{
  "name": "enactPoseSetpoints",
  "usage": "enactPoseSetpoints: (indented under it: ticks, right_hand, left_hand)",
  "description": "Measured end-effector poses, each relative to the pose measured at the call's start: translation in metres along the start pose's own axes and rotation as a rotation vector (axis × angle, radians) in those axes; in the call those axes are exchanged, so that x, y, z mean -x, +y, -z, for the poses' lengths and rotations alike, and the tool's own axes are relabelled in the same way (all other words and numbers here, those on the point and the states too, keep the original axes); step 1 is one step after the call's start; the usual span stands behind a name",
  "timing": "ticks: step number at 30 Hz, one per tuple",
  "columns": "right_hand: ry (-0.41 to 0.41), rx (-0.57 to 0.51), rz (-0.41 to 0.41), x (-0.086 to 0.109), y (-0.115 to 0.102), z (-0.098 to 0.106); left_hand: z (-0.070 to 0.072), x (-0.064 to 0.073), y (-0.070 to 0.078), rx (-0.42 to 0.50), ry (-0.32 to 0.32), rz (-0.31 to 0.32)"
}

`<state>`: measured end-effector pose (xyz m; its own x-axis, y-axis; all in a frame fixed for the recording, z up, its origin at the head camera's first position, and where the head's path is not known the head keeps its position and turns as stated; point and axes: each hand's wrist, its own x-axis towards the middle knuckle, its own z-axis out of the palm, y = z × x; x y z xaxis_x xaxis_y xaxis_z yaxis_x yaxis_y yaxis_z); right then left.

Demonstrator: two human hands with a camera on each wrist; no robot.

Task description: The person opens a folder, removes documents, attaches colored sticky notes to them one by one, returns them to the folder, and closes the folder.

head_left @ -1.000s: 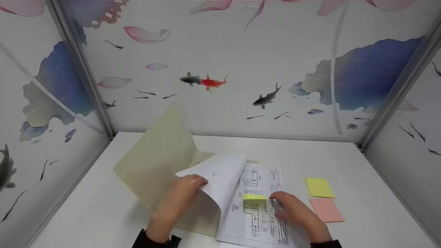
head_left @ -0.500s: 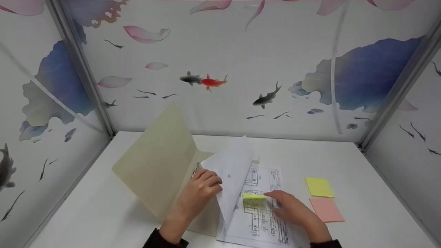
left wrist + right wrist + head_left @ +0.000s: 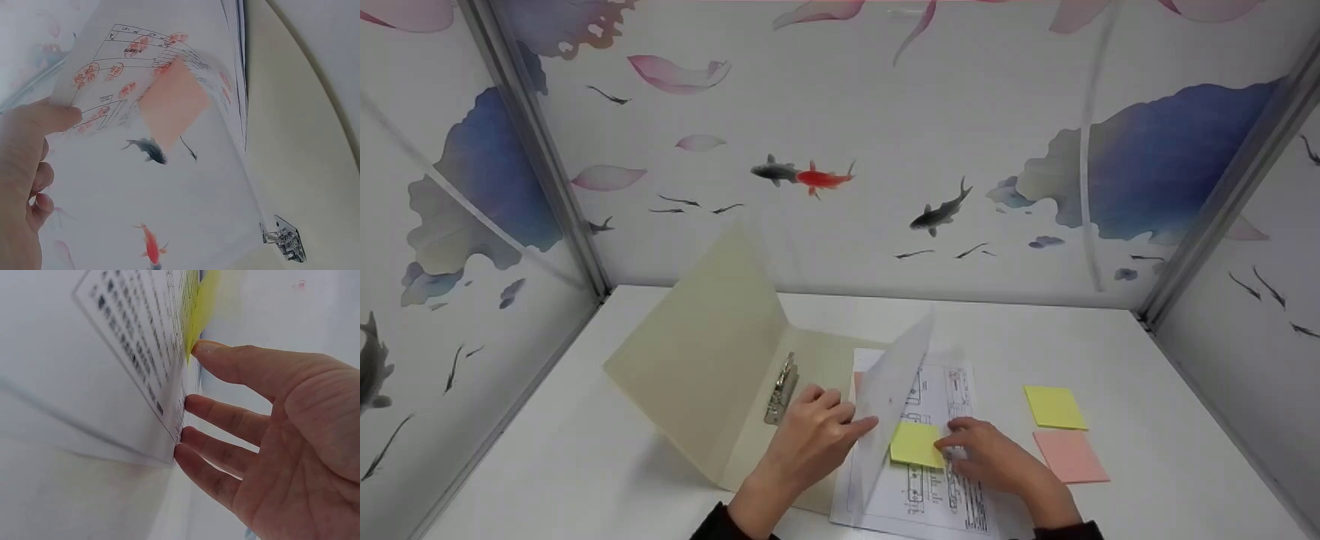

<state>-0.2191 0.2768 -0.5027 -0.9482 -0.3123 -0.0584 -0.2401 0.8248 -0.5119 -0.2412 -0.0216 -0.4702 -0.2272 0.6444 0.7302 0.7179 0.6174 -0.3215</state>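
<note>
My left hand point(image 3: 814, 439) holds a lifted sheet of paper point(image 3: 896, 397) upright, thumb at its edge. In the left wrist view the thumb lies over this sheet point(image 3: 126, 62), which bears red stamps, while the other fingers curl below. A pink sticky note point(image 3: 174, 104) shows there too. Below the sheet lies a printed technical drawing point(image 3: 915, 517). On it, a yellow sticky note point(image 3: 916, 444) lies nearly flat. My right hand point(image 3: 997, 457) has its fingers spread, one fingertip at that note's right edge. In the right wrist view several fingertips point(image 3: 194, 402) rest against the paper.
A cream folder point(image 3: 705, 360) stands with its cover raised, a metal lever clip point(image 3: 781, 390) on its inner side. To the right on the white table point(image 3: 1147, 375) lie a yellow sticky pad point(image 3: 1056, 407) and a pink sticky pad point(image 3: 1071, 456). Patterned walls point(image 3: 847, 112) enclose the table.
The left hand has moved right, swinging the sheet upright and uncovering the lever clip. The yellow note, raised and folded before, now lies flatter; the right hand has moved slightly left to its edge.
</note>
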Motion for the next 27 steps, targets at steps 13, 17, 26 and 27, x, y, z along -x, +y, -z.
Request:
enactPoseSetpoints:
  ticks: [13,17,26,27]
  right_hand:
    - [-0.051,0.003,-0.011,0.002,0.001,0.002]
    - [-0.076,-0.031,0.031,0.005,0.003,0.006]
    - [-0.100,-0.144,0.178,0.012,0.013,0.017]
    - [-0.105,-0.167,0.164,0.013,0.014,0.019]
  left_hand:
    - [0.000,-0.003,0.022,0.326,-0.212,0.053]
    - [-0.004,-0.002,0.032,0.418,-0.212,0.019]
    - [-0.008,-0.002,0.050,0.440,-0.259,0.003]
    - [-0.008,-0.002,0.052,0.445,-0.282,0.010]
